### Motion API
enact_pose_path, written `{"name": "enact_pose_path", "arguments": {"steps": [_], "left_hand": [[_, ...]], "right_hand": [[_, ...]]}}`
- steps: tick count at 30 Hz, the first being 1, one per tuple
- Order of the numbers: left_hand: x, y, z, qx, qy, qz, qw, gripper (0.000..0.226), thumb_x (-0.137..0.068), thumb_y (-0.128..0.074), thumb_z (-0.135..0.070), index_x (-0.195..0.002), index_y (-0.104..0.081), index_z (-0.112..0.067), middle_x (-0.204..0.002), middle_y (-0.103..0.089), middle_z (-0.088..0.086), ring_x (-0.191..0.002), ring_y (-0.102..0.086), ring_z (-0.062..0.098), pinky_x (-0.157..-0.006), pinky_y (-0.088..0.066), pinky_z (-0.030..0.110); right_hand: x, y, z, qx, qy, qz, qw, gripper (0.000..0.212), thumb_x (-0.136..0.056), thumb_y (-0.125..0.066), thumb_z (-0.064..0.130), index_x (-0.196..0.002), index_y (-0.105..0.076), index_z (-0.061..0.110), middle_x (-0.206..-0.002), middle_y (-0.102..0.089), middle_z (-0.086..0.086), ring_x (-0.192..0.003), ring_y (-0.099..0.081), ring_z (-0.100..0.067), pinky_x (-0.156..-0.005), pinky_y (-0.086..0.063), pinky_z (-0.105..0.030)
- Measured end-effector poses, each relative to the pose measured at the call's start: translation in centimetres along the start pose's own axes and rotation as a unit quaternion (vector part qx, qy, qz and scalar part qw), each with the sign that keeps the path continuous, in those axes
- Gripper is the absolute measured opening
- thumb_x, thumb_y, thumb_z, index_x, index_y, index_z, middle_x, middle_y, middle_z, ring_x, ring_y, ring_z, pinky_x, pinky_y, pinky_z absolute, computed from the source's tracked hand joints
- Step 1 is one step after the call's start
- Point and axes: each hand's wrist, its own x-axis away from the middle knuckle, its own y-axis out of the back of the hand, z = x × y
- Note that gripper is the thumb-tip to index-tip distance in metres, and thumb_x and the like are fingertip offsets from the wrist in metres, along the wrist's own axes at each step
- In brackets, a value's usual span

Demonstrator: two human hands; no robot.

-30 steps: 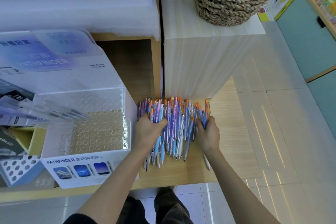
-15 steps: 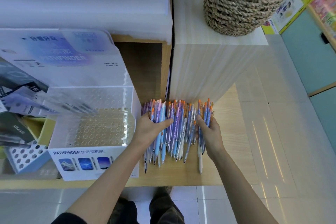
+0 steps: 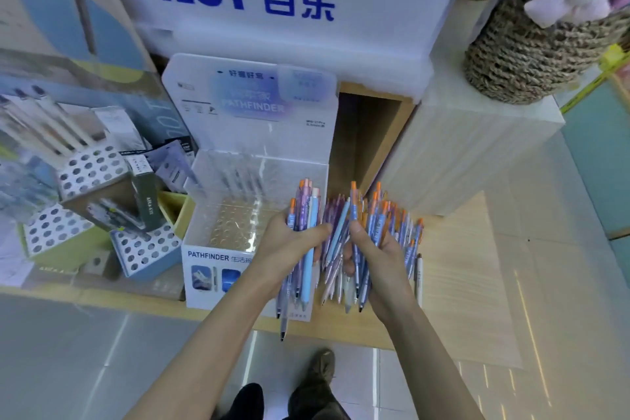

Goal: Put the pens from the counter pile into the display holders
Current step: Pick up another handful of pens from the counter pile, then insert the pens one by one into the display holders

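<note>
Left hand [image 3: 289,247] fingers curl round pen bundle 1 [image 3: 312,211]. Right hand [image 3: 381,259] fingers curl round pen bundle 2 [image 3: 355,208]. Both bundles are held over the counter [image 3: 460,300] front edge, just right of the display holder [image 3: 211,254].

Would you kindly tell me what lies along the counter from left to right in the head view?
Green-sided white holder with round holes, blue-sided white holder with round holes, clear PATHFINDER display holder, left-hand grip holding a bundle of pastel pens, right-hand grip holding a second pen bundle, single white pen.
</note>
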Motion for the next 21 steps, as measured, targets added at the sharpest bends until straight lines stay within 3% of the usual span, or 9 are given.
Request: {"name": "enact_pose_path", "arguments": {"steps": [2,5,8,13,17,21], "left_hand": [[1.1,2.3,-0.4,-0.004,-0.011,-0.013,1.0,0.014,-0.068,-0.07,-0.019,-0.065,-0.058,-0.023,-0.051,-0.054,-0.001,-0.047,-0.052,0.014,-0.046,-0.044,0.02],[3.0,6.2,-0.7,0.034,-0.03,-0.032,0.998,0.018,-0.077,-0.073,-0.007,-0.071,-0.06,-0.017,-0.056,-0.056,0.001,-0.051,-0.053,0.015,-0.049,-0.046,0.025],[5.1,10.4,-1.4,0.073,-0.049,-0.026,0.996,0.025,-0.081,-0.073,-0.008,-0.066,-0.071,-0.028,-0.058,-0.062,-0.004,-0.053,-0.057,0.011,-0.051,-0.049,0.024],[8.1,18.5,-1.7,0.127,-0.038,-0.043,0.99,0.016,-0.073,-0.079,-0.02,-0.063,-0.067,-0.018,-0.054,-0.056,0.012,-0.052,-0.055,0.031,-0.06,-0.048,0.047],[10.2,24.3,-1.4,0.128,-0.027,-0.068,0.989,0.024,-0.068,-0.08,-0.025,-0.052,-0.063,-0.015,-0.05,-0.054,0.018,-0.044,-0.055,0.031,-0.051,-0.05,0.043],[11.7,29.6,-0.8,0.135,-0.045,-0.109,0.984,0.02,-0.074,-0.079,-0.015,-0.058,-0.067,-0.018,-0.051,-0.057,0.012,-0.043,-0.056,0.025,-0.046,-0.051,0.037]], "right_hand": [[0.6,-2.5,0.2,0.004,-0.001,0.015,1.0,0.026,-0.085,-0.063,0.038,-0.08,-0.061,0.013,-0.059,-0.057,-0.004,-0.045,-0.049,-0.015,-0.047,-0.045,-0.025],[1.9,-6.9,0.2,0.011,-0.001,0.043,0.999,0.027,-0.085,-0.062,0.038,-0.086,-0.061,0.011,-0.061,-0.06,-0.005,-0.046,-0.051,-0.016,-0.048,-0.047,-0.025],[3.4,-11.5,-0.1,0.013,-0.006,0.09,0.996,0.026,-0.082,-0.061,0.041,-0.087,-0.067,0.016,-0.062,-0.062,-0.008,-0.048,-0.055,-0.017,-0.05,-0.049,-0.026],[6.0,-19.5,-1.6,0.028,-0.013,0.163,0.986,0.028,-0.083,-0.061,0.038,-0.082,-0.065,0.01,-0.058,-0.062,-0.009,-0.046,-0.056,-0.017,-0.047,-0.048,-0.024],[7.6,-25.3,-3.6,0.018,-0.027,0.187,0.982,0.028,-0.083,-0.062,0.037,-0.088,-0.064,0.01,-0.064,-0.064,-0.009,-0.051,-0.059,-0.016,-0.05,-0.048,-0.023],[9.0,-30.5,-5.4,-0.002,-0.031,0.201,0.979,0.029,-0.084,-0.062,0.034,-0.096,-0.064,0.008,-0.065,-0.066,-0.009,-0.055,-0.063,-0.017,-0.052,-0.053,-0.026]]}}
